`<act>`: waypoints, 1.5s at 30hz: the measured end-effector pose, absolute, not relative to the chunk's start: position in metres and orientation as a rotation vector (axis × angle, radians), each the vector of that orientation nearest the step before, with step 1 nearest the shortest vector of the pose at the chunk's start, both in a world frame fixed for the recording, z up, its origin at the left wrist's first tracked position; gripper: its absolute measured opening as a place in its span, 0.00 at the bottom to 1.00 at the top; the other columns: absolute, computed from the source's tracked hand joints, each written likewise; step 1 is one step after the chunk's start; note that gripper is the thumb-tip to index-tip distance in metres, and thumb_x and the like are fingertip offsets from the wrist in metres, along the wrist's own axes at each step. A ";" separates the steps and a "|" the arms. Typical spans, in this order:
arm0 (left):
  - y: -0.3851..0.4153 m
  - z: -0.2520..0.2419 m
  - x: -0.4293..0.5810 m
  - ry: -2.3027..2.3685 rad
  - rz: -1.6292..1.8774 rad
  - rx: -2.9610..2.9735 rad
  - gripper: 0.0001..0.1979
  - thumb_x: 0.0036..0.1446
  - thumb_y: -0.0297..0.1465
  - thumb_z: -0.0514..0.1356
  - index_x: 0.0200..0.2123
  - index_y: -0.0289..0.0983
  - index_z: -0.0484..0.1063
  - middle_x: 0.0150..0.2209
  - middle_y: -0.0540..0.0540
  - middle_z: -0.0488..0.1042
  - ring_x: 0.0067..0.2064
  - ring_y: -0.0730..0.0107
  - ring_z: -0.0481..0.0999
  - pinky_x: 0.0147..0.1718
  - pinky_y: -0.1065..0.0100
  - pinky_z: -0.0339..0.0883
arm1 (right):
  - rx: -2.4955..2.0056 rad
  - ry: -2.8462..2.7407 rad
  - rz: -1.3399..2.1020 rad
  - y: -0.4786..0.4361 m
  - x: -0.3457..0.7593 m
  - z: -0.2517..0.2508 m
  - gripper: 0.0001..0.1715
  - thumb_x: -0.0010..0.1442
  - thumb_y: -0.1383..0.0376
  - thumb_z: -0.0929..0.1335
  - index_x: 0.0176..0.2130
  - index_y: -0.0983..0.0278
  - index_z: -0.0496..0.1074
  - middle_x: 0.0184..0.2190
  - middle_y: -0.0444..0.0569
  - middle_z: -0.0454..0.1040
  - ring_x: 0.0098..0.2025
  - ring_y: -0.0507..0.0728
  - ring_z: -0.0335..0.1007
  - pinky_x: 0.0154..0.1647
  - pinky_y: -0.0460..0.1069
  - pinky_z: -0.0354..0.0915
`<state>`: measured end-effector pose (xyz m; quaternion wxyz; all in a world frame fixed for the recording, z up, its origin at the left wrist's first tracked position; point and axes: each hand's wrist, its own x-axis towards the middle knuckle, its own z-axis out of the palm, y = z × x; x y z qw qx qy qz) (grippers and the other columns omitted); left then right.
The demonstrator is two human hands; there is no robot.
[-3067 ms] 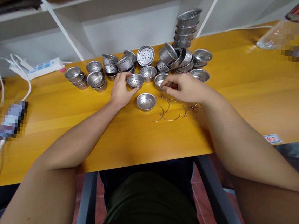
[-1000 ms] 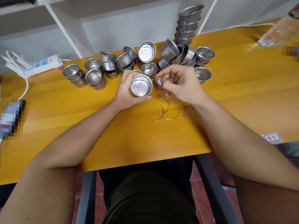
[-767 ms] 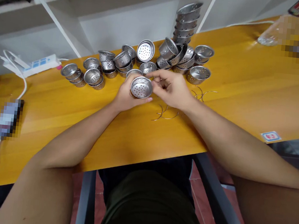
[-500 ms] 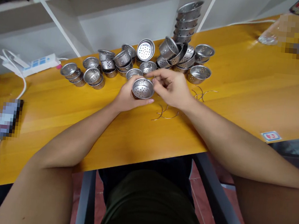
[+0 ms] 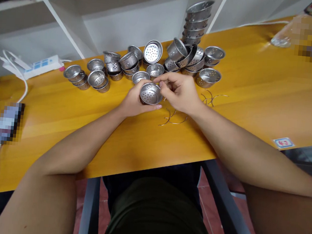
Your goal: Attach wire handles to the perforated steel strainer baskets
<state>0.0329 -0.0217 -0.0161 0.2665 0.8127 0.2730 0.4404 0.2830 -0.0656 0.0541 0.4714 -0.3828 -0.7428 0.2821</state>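
Cup (image 5: pixel 150 94) near wires (image 5: pixel 177 124), before cup stacks (image 5: pixel 129 61)

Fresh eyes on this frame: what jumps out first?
Probably the tall stack of perforated metal cups, toward the back of the table. Next, the cup held in the left hand, with the right hand at its rim. Curved wires lie on both sides of the right forearm.

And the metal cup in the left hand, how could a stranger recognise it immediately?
On the yellow desk, find the left hand, with the right hand beside it. The left grips a round perforated cup; the similar cups behind it are not held.
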 end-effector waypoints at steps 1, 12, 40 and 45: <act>-0.022 -0.016 0.033 0.730 1.195 2.198 0.58 0.57 0.78 0.84 0.71 0.43 0.77 0.62 0.38 0.90 0.59 0.47 0.94 0.58 0.50 0.90 | -0.924 -1.823 0.693 -0.066 0.283 0.054 0.17 0.77 0.46 0.76 0.53 0.54 0.88 0.36 0.49 0.82 0.32 0.60 0.68 0.36 0.58 0.68; -0.019 -0.019 0.033 0.693 1.233 2.203 0.56 0.59 0.76 0.84 0.72 0.45 0.76 0.62 0.38 0.89 0.59 0.46 0.95 0.59 0.49 0.91 | -0.911 -1.856 0.648 -0.063 0.283 0.050 0.15 0.77 0.49 0.75 0.51 0.54 0.87 0.35 0.48 0.80 0.34 0.61 0.69 0.39 0.58 0.67; -0.022 -0.001 0.029 0.776 1.183 2.469 0.57 0.57 0.78 0.84 0.74 0.52 0.74 0.68 0.38 0.82 0.73 0.33 0.86 0.78 0.29 0.83 | -0.614 -2.526 0.512 -0.072 0.327 0.084 0.07 0.83 0.57 0.74 0.52 0.54 0.83 0.53 0.53 0.86 0.52 0.67 0.83 0.56 0.60 0.73; -0.017 -0.001 0.027 0.710 1.192 2.504 0.58 0.55 0.82 0.81 0.74 0.54 0.75 0.67 0.39 0.83 0.73 0.33 0.87 0.77 0.28 0.83 | -0.666 -2.534 0.470 -0.076 0.326 0.081 0.12 0.89 0.52 0.72 0.52 0.54 0.82 0.52 0.53 0.86 0.49 0.66 0.80 0.51 0.58 0.70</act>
